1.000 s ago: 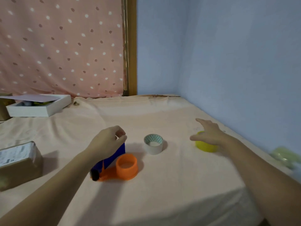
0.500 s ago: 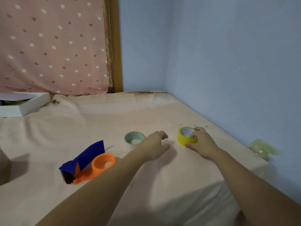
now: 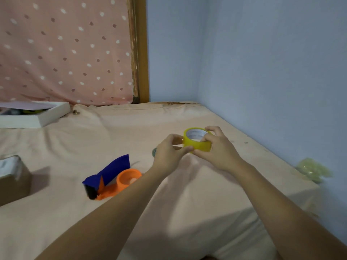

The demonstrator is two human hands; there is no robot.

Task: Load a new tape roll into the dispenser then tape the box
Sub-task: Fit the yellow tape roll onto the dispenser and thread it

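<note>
A: Where's the yellow tape roll (image 3: 197,142)?

B: Held above the bed (image 3: 187,194); the right hand (image 3: 217,149) is wrapped around it, and the left hand (image 3: 169,152) pinches its near edge.

A: And the orange-and-blue tape dispenser (image 3: 112,176)?

B: Lying on the bed, down-left of both hands, nearer the left. Its orange hub looks empty.

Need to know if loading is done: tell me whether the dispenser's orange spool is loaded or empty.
Empty. The dispenser lies on the bed with nothing on its spool; both the left hand and right hand hold the yellow tape roll.
</note>
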